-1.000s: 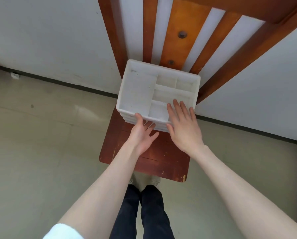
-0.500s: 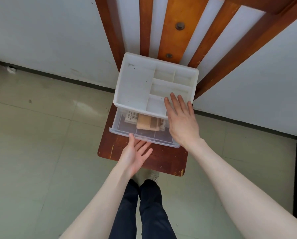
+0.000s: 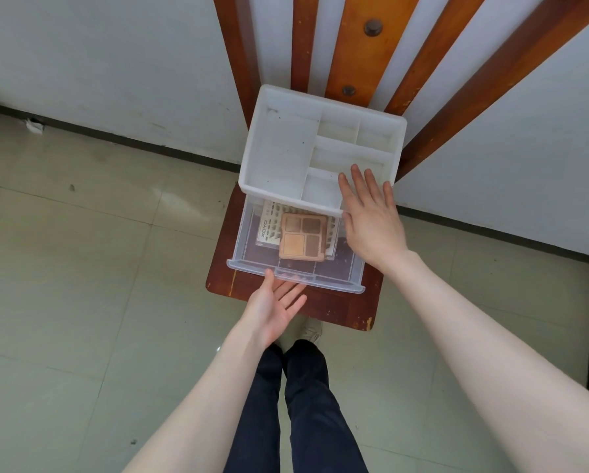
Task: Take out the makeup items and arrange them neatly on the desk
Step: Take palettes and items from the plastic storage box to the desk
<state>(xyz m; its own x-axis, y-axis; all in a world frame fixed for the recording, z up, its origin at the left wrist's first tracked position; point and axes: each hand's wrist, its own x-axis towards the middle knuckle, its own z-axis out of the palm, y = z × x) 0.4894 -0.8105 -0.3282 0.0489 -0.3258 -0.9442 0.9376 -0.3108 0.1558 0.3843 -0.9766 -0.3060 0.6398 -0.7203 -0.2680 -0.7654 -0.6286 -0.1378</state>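
Head view: palette (image 3: 302, 236) between both hands

White organizer (image 3: 286, 155) on wooden chair (image 3: 337, 307), clear drawer (image 3: 296, 268) pulled out, eyeshadow palette (image 3: 302, 241) inside, left hand (image 3: 272, 310) under drawer front, right hand (image 3: 371, 216) flat on organizer

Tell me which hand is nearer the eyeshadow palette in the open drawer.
Right. The right hand rests flat on the organizer's front corner, just beside the eyeshadow palette. The left hand is at the clear drawer's front edge, farther off.
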